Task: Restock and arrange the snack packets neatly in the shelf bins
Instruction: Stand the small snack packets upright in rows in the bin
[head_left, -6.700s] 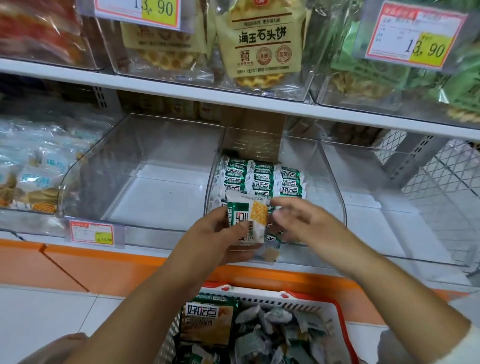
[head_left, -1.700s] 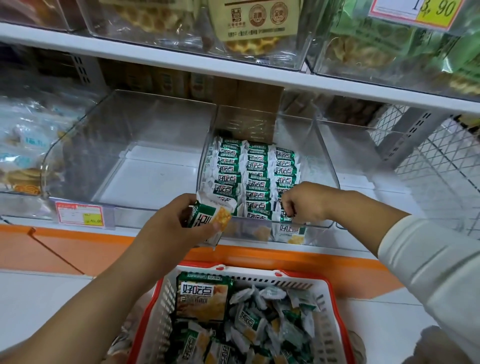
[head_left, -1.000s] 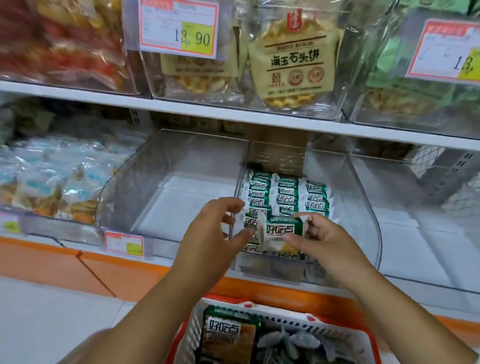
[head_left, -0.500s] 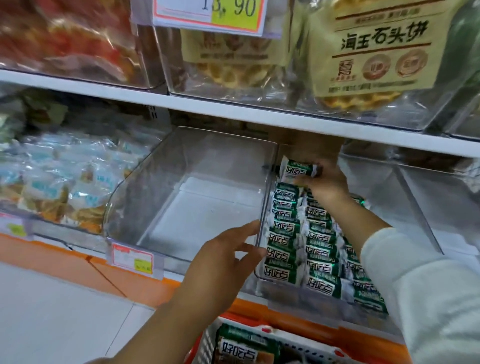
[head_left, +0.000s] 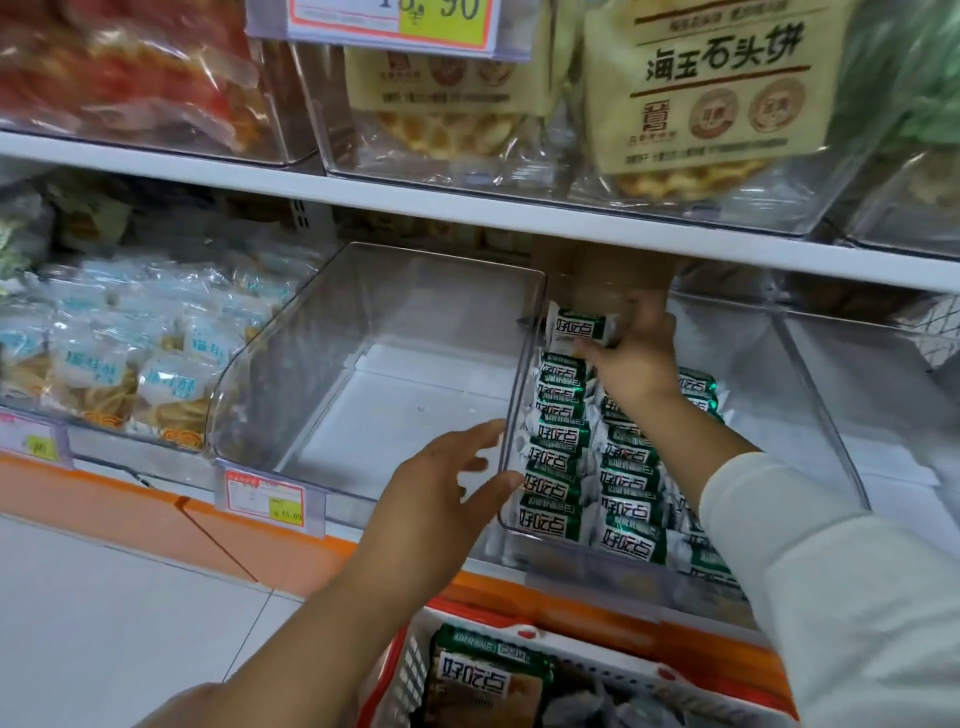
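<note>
Right grip (head_left: 638, 358) pinches one green-and-white snack packet (head_left: 575, 326) by its right end, thumb beneath it, though blur smears the fingers above. That packet hangs just over the 12 o'clock end of the left row of packets (head_left: 556, 457), inside the middle clear bin (head_left: 511, 410). Three rows seem to fill this bin, but the forearm and its white sleeve (head_left: 831, 571) cover much of the middle and right rows. Left grip (head_left: 441, 499) is spread loosely and holds nothing. Its thumb lies at the bin's left wall near the 6 o'clock corner, and I cannot tell whether it touches the plastic.

At 9 o'clock of the middle bin sits another clear bin (head_left: 270, 374), with a price tag (head_left: 265, 499) on its front lip, its print too small to read. Further toward 9 o'clock, pale blue packets (head_left: 104, 374) are blurred. At 6 o'clock a red-and-white basket (head_left: 597, 653) is cut off by the frame edge, with a large packet (head_left: 483, 675) lying in it.
</note>
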